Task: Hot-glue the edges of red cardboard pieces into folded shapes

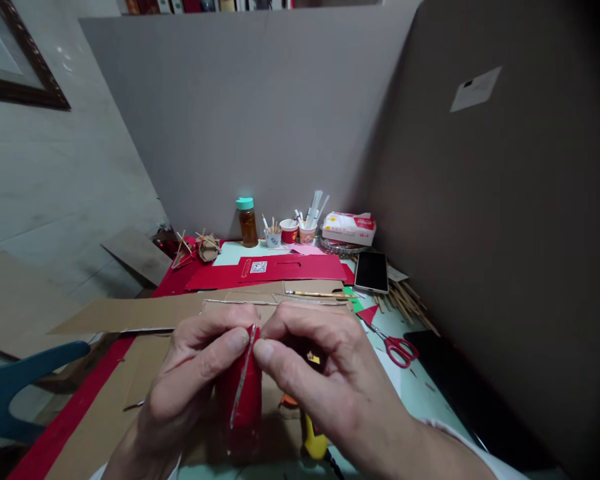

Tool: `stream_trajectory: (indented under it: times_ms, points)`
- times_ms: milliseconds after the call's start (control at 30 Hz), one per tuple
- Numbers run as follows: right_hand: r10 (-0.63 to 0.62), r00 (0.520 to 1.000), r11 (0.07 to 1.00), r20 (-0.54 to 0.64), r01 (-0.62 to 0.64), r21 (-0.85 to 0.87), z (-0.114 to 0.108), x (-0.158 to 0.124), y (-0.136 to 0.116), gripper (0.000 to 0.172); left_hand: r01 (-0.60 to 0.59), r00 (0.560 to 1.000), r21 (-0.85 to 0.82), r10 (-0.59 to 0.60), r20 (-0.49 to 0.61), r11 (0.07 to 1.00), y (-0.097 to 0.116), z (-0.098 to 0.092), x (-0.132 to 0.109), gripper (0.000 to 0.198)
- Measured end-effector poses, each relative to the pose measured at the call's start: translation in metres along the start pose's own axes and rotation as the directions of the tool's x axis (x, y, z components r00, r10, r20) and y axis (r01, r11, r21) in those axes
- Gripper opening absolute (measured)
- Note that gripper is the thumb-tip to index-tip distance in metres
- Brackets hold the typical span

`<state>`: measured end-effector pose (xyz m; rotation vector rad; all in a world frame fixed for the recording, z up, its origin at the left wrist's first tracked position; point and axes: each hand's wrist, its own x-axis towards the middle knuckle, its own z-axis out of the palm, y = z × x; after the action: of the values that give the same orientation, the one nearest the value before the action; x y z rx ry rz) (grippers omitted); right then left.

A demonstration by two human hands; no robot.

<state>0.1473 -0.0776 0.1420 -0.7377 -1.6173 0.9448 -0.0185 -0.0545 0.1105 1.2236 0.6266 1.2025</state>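
Note:
A red folded paper piece [245, 400] with a pale seam running down its middle is held upright close to the camera. My left hand [195, 380] grips its left side, thumb pressed at the top of the seam. My right hand [320, 367] pinches the same top edge from the right, thumb against the seam. Both hands are closed on it. Below my right hand a yellow tool [314, 437] with a black cord lies on the table, partly hidden.
Brown cardboard sheets [130, 313] and red card [280, 269] cover the table. Red-handled scissors [397, 347], a phone [371, 271], wooden sticks [405, 300], a thin brush [320, 294], an amber jar [247, 223], small cups [290, 232] and a tissue pack [349, 228] lie behind. Grey boards wall the back and right.

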Motion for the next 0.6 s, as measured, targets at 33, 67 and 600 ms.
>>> stream_trajectory:
  times_ms: [33,67,600]
  points:
    - [0.011,1.000,1.000,0.003,-0.011,0.000,-0.001,0.001,0.001,0.026,0.001,1.000,-0.002,-0.001,-0.001,1.000,0.000,0.001,0.001,0.007]
    - [0.024,1.000,1.000,0.006,-0.024,0.001,-0.002,0.001,0.002,0.024,0.003,1.000,-0.010,-0.003,-0.012,1.000,-0.001,0.002,0.002,0.007]
    - [-0.081,0.983,0.976,-0.167,0.044,-0.215,0.002,-0.005,0.013,0.009,-0.003,1.000,-0.096,0.005,0.015,0.995,-0.005,-0.002,0.008,0.013]
